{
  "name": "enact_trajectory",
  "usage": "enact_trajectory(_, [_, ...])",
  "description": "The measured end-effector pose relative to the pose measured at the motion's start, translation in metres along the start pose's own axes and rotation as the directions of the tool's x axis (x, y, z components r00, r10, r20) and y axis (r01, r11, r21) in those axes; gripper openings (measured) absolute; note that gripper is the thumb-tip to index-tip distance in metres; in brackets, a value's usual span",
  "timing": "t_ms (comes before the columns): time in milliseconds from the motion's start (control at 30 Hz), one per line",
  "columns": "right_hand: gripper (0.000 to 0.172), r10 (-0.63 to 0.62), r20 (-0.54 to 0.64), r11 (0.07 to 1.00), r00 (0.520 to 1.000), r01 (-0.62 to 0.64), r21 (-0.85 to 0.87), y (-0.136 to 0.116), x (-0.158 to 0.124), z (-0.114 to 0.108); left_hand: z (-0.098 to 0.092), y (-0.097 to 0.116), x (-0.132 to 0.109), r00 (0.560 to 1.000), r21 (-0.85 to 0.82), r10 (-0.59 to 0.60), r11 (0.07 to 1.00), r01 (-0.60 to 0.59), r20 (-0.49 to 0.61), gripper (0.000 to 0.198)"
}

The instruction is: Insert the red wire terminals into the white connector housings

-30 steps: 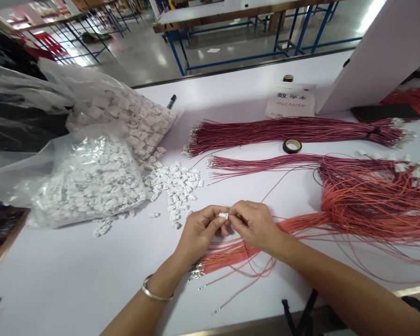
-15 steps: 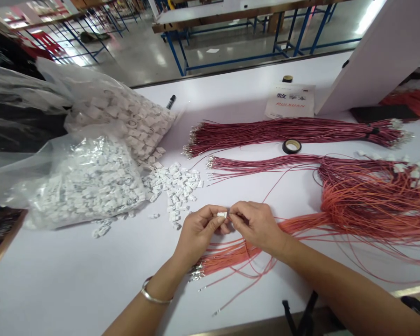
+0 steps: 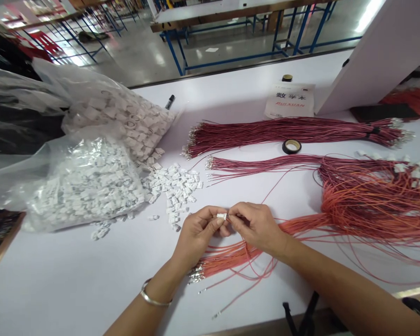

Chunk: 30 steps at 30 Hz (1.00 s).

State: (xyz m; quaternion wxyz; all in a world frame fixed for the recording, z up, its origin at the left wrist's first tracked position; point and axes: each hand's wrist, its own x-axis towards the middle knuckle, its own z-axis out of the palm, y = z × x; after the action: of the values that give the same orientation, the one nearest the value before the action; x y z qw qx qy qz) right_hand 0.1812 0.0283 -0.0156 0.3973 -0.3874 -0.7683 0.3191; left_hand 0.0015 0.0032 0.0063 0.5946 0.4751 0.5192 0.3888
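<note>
Between thumb and fingers, my left hand (image 3: 201, 231) pinches a small white connector housing (image 3: 221, 216). Close against its right end, my right hand (image 3: 254, 223) has its fingertips pinched on a thin wire, whose tip is hidden at the housing. Beneath both hands lies a bundle of orange-red wires (image 3: 227, 259) with metal terminals at its left end. Beyond the hands is a smaller dark red wire bundle (image 3: 259, 163). Left of it, a pile of loose white connector housings (image 3: 177, 186) is spread on the table.
Two clear bags of white parts, a nearer bag (image 3: 87, 186) and a farther bag (image 3: 126, 116), stand at left. A thick dark red wire bundle (image 3: 266, 130), a tape roll (image 3: 291, 146), a marker (image 3: 170, 101) and a paper booklet (image 3: 290, 100) lie farther back. Tangled wires (image 3: 364, 200) spread at right.
Both hands stay almost in place, still pinched together at the housing. The housing appears turned slightly in the left fingers, and the view has shifted a little.
</note>
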Motion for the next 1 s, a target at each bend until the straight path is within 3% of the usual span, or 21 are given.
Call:
enact_trajectory(700, [0.023,-0.015,0.038,0.998,0.999,0.018,-0.066,0.003,-0.001,0.0,0.003,0.002,0.001,1.0,0.067,0.025,0.997,-0.024,-0.011,0.019])
enact_trajectory(900, [0.021,-0.044,0.1,0.981,0.994,0.062,-0.185,-0.004,0.007,-0.014,-0.006,0.005,0.002,0.994,0.025,0.081,0.996,-0.08,-0.076,0.02])
enact_trajectory(1000, [0.026,-0.021,0.166,0.937,0.986,0.077,-0.34,-0.015,0.01,-0.016,-0.013,0.004,0.003,0.98,0.012,0.131,0.991,-0.131,-0.147,0.022])
